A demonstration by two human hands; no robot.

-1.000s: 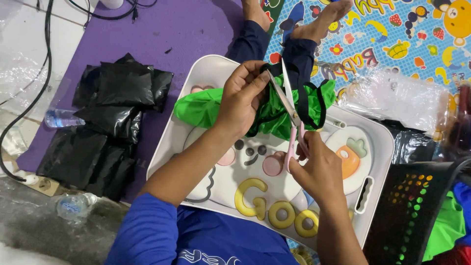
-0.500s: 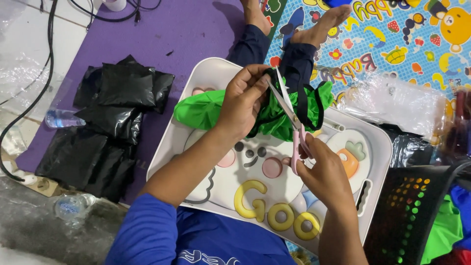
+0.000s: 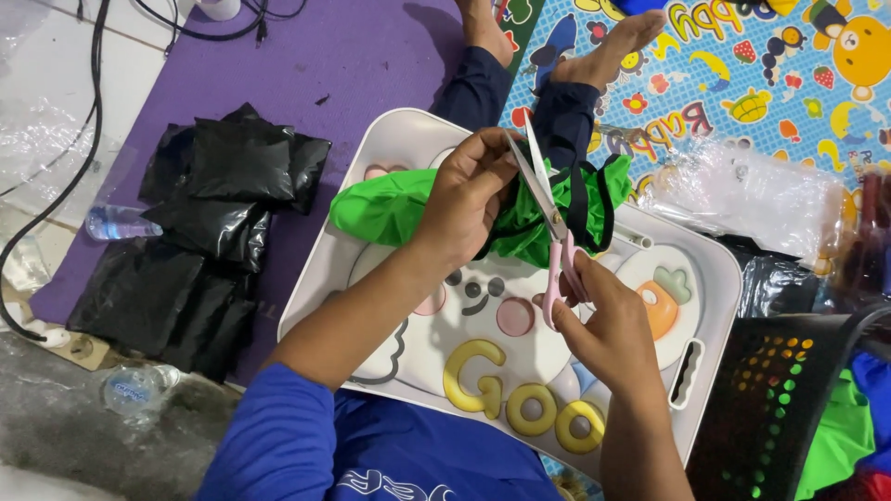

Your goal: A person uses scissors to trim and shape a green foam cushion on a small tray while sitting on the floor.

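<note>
My left hand grips a bunched green cloth with black trim over a white lap tray printed with cartoon shapes. Pink-handled scissors are in my right hand, fingers through the loops. Their silver blades point up and away, crossing the cloth just right of my left fingers. The blades look nearly closed. The green cloth spreads right to a black-edged opening.
A stack of black plastic packets lies left on a purple mat. A black perforated basket with coloured cloth stands at right. Clear plastic bags rest on a colourful play mat. My crossed legs extend beyond the tray.
The scissors' blades have closed somewhat against the cloth. Both hands stay almost in place over the tray; the view has shifted slightly.
</note>
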